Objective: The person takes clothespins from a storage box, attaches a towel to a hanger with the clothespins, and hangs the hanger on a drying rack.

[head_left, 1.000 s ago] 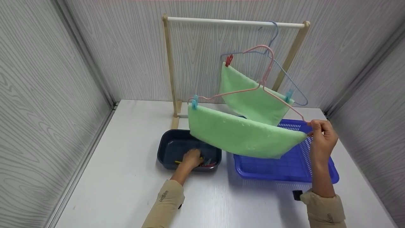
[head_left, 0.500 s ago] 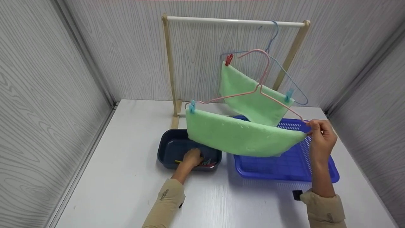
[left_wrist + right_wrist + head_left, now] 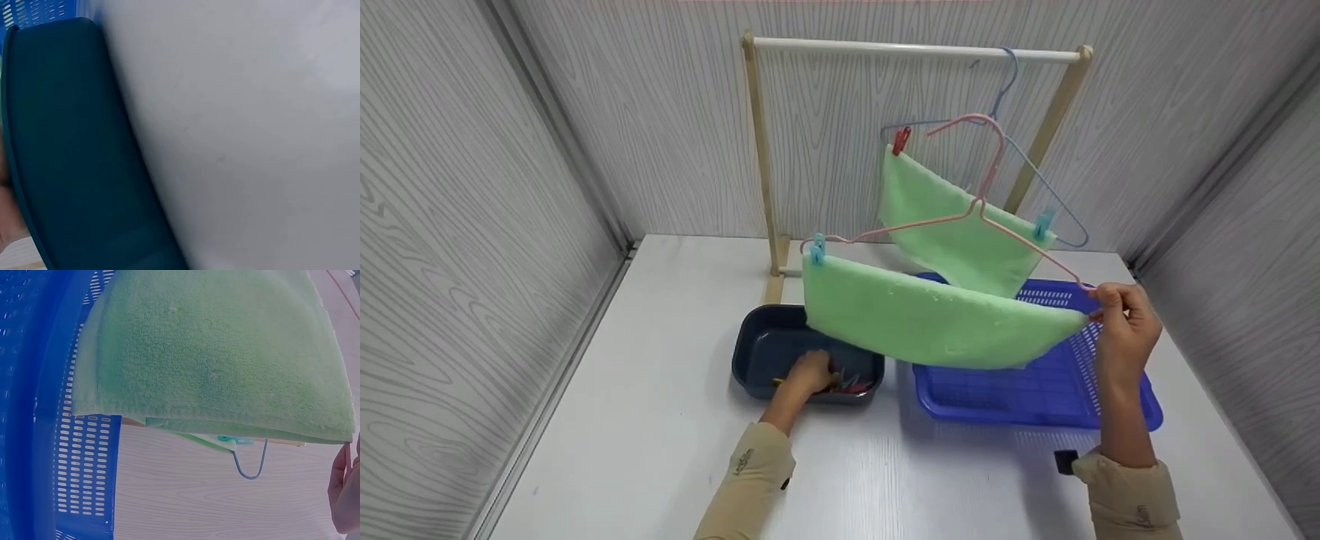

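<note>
My right hand (image 3: 1126, 322) pinches the right end of a pink hanger (image 3: 916, 223) together with the top corner of a light green towel (image 3: 937, 319). A light blue clothespin (image 3: 817, 250) clips the towel's other top corner to the hanger. My left hand (image 3: 810, 371) reaches down into a dark blue bin (image 3: 746, 356), among several loose clothespins (image 3: 853, 384). Its fingertips are hidden, so whether they hold one does not show. The left wrist view mostly catches the bin's outer wall (image 3: 73, 140). In the right wrist view, the towel (image 3: 219, 354) hangs from my fingers (image 3: 337, 467).
Behind stands a drying rack with a white rail (image 3: 877, 48). On it hangs a blue hanger (image 3: 1057, 196) carrying a second green towel (image 3: 930, 202), held by a red clothespin (image 3: 901, 140) and a light blue one. A blue basket (image 3: 997, 409) sits under the towels.
The pink hanger's free left end has dipped slightly with the towel. My left hand has shifted only a little among the clothespins; the right hand keeps its hold.
</note>
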Demonstrator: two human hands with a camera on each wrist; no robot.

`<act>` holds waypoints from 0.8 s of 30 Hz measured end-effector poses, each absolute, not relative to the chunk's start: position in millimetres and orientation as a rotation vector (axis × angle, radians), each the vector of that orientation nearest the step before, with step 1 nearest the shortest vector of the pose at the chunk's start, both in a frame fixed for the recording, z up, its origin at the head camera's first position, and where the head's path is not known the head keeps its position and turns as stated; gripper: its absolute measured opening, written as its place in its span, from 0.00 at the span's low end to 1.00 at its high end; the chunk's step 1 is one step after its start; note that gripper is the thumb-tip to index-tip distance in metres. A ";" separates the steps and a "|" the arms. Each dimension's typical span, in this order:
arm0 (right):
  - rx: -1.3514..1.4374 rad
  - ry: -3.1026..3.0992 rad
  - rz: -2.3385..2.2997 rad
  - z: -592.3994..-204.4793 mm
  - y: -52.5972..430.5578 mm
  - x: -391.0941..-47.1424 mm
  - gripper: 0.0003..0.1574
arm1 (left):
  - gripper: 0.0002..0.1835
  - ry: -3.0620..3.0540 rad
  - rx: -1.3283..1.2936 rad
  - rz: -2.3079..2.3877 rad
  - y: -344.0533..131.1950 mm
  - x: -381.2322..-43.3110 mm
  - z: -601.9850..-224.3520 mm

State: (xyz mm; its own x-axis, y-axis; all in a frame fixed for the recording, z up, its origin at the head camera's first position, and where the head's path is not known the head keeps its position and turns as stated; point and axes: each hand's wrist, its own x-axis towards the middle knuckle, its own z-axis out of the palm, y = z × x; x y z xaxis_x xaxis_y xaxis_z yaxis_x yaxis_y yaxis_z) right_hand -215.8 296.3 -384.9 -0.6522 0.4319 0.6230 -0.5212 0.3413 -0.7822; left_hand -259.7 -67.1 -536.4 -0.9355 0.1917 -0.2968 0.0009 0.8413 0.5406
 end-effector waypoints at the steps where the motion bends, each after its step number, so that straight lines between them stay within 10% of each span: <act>1: 0.083 -1.766 1.442 -385.0 296.5 -216.1 0.13 | 0.12 2.654 0.142 0.763 -67.6 -259.6 -534.7; 24: 0.088 -1.763 1.431 -378.4 289.4 -208.7 0.13 | 0.07 2.731 0.189 0.819 -76.8 -255.3 -530.3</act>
State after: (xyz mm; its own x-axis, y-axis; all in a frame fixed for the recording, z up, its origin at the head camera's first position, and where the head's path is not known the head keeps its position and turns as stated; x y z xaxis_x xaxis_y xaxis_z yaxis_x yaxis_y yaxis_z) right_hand -208.7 289.4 -378.4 -0.6431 0.4316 0.6326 -0.5300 0.3453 -0.7745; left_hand -255.3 -76.8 -530.3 -0.9513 0.2042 -0.2311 0.0432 0.8302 0.5558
